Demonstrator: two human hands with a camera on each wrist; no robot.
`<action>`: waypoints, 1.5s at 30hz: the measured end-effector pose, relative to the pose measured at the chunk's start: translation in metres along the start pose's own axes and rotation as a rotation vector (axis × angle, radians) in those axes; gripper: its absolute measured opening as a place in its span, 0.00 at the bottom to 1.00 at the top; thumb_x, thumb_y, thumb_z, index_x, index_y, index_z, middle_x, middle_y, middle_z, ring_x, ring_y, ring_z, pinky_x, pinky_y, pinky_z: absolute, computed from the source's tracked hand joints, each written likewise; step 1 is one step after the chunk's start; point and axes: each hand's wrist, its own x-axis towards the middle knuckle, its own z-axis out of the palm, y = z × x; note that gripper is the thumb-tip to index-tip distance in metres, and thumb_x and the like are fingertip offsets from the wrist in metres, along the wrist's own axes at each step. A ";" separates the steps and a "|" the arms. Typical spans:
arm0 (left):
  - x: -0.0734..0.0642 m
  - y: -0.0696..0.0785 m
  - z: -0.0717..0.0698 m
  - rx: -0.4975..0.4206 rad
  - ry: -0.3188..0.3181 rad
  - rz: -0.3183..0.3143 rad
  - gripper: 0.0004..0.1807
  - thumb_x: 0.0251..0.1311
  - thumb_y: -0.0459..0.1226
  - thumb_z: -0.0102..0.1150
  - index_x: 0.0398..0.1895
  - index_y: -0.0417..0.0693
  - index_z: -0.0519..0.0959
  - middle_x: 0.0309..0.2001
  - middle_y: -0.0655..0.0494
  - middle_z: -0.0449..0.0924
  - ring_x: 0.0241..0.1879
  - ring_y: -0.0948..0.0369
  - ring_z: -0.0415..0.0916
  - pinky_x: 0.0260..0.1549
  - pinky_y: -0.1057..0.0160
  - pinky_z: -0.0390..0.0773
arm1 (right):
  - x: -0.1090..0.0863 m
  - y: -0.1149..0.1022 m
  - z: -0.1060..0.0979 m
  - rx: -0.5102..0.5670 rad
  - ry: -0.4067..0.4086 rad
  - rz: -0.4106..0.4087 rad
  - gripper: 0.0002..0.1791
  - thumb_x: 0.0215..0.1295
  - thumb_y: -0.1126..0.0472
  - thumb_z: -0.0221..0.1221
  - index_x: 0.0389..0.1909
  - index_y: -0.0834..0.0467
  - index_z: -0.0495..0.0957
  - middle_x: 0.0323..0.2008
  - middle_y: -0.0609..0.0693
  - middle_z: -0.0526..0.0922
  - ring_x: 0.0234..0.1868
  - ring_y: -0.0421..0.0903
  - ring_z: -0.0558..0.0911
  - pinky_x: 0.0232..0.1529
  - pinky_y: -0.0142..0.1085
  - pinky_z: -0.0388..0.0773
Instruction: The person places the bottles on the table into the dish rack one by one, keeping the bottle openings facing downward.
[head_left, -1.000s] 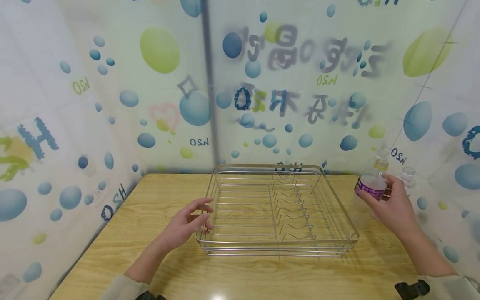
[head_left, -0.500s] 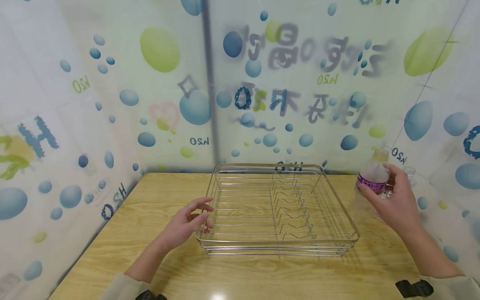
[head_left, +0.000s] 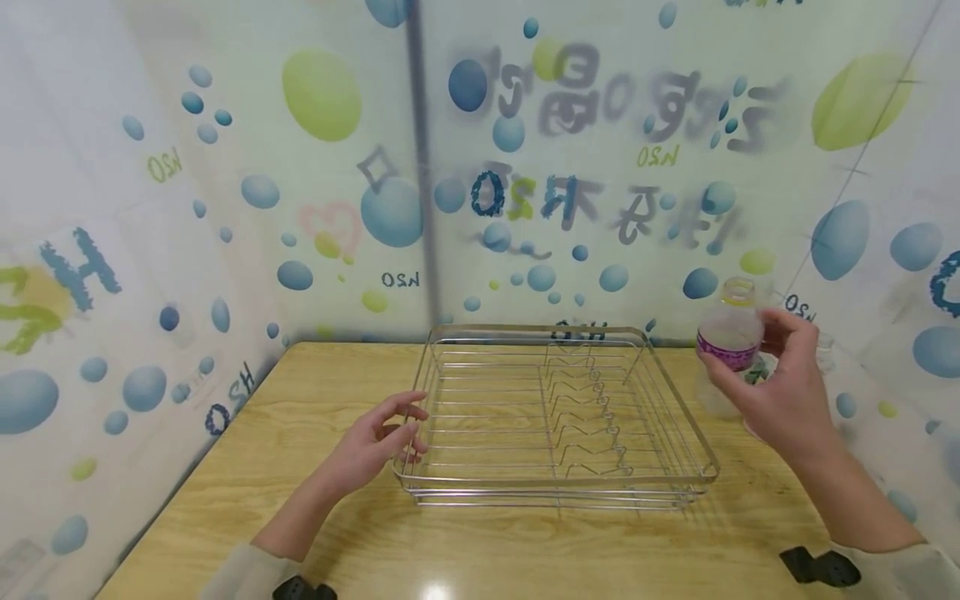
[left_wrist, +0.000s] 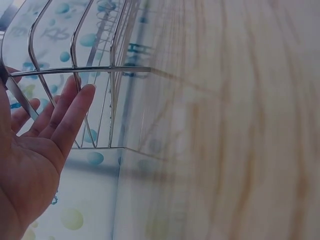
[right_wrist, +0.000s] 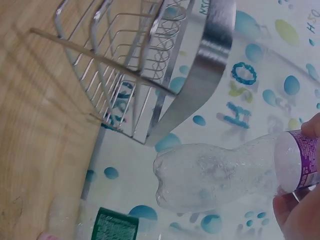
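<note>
Two hands of mine are at work over the wood-grain bench (head_left: 480,546), one on each side of a metal wire rack (head_left: 555,482); with my right hand (head_left: 787,392) I hold a clear plastic bottle (head_left: 727,346), the fingers curled round its purple label (right_wrist: 306,157), my thumb on the near side and the other fingers on the far side; the bottle is almost upright, its uncapped mouth is up, with a yellow ring at the neck; it is located to the right of the rack, near the far right corner, and in the right wrist view its base appears lifted, apart from the bench and from the rack.

Just below, in that same view, a green-labelled bottle (right_wrist: 116,225) is partly visible at the lower edge; how it stands, I cannot tell exactly, because the frame cuts it.

My left hand (head_left: 367,450) is at the left side of the rack; its fingers are loosely bent and spread a little, close to the wires, and they grip nothing; whether the fingertips really touch the metal, I cannot tell.

The rack sits flat in the middle of the bench; in its right half runs a row of zigzag wires (head_left: 588,434); behind everything is a pale backdrop (head_left: 480,275), printed with blue and green bubbles and H2O letters; I wear light sleeves (head_left: 896,575), and dark straps (head_left: 821,568) show at both wrists.
</note>
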 end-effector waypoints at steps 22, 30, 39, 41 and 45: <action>0.000 0.002 -0.001 0.023 -0.011 0.001 0.30 0.86 0.38 0.53 0.85 0.43 0.62 0.69 0.24 0.69 0.48 0.54 0.88 0.45 0.59 0.92 | 0.012 -0.053 0.045 0.027 -0.155 -0.308 0.45 0.53 0.74 0.78 0.72 0.68 0.69 0.59 0.63 0.78 0.56 0.48 0.74 0.55 0.28 0.68; -0.002 0.002 0.000 0.102 0.029 0.003 0.30 0.84 0.40 0.56 0.84 0.48 0.66 0.72 0.28 0.69 0.50 0.48 0.87 0.45 0.62 0.90 | 0.007 -0.062 0.065 -0.052 -0.231 -0.394 0.44 0.52 0.71 0.79 0.71 0.68 0.70 0.60 0.65 0.79 0.59 0.62 0.78 0.59 0.53 0.74; -0.004 0.007 -0.002 0.291 0.099 0.051 0.26 0.83 0.43 0.59 0.79 0.52 0.74 0.77 0.40 0.64 0.64 0.46 0.75 0.58 0.58 0.84 | 0.001 -0.068 0.082 -0.145 -0.266 -0.508 0.43 0.52 0.67 0.80 0.70 0.61 0.73 0.60 0.62 0.82 0.59 0.63 0.80 0.57 0.66 0.75; -0.003 0.011 -0.004 0.319 0.121 0.066 0.25 0.82 0.43 0.60 0.78 0.50 0.75 0.77 0.42 0.65 0.70 0.43 0.73 0.65 0.48 0.83 | 0.000 -0.071 0.085 -0.159 -0.284 -0.515 0.43 0.52 0.66 0.80 0.71 0.60 0.74 0.60 0.62 0.81 0.60 0.63 0.80 0.57 0.67 0.75; 0.002 0.022 -0.006 0.352 0.176 0.123 0.23 0.81 0.41 0.61 0.75 0.46 0.78 0.77 0.42 0.67 0.76 0.41 0.67 0.73 0.32 0.74 | -0.001 -0.075 0.089 -0.200 -0.319 -0.526 0.43 0.54 0.63 0.80 0.72 0.59 0.74 0.62 0.62 0.81 0.63 0.64 0.80 0.59 0.68 0.77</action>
